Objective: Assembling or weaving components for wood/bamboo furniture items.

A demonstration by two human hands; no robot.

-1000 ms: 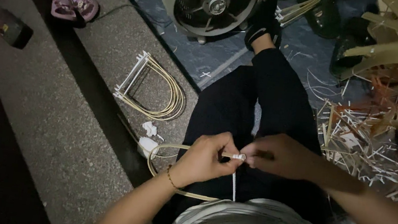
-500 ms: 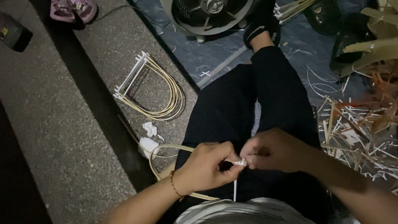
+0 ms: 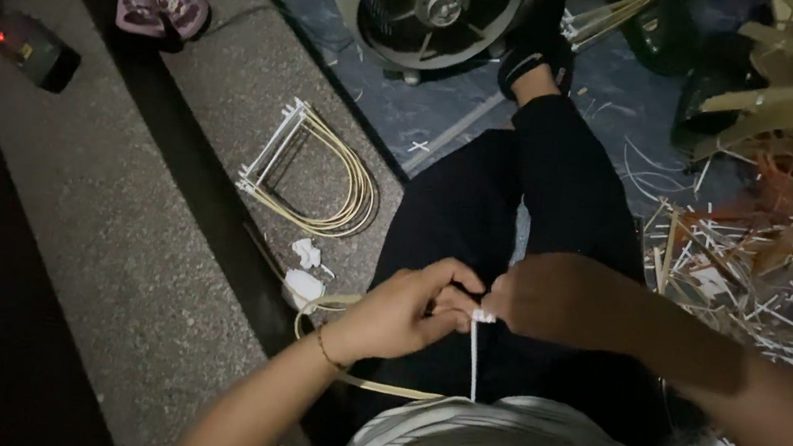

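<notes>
Over dark trousers, both hands' fingers (image 3: 452,306) pinch closed on a white strip (image 3: 474,356) hanging below them.

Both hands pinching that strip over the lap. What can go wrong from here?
1. The thin strip is held only at its top end by the left hand and right hand; it may slip or snap.
2. Dim light makes the pinch hard to see.
3. The fan sits close to the foot.

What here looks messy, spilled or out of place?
Pale cut strips and offcuts lie scattered loose over the floor beside the person's leg, a messy heap. The bent bamboo loops lie neatly stacked. Both hands work a thin strip.
</notes>
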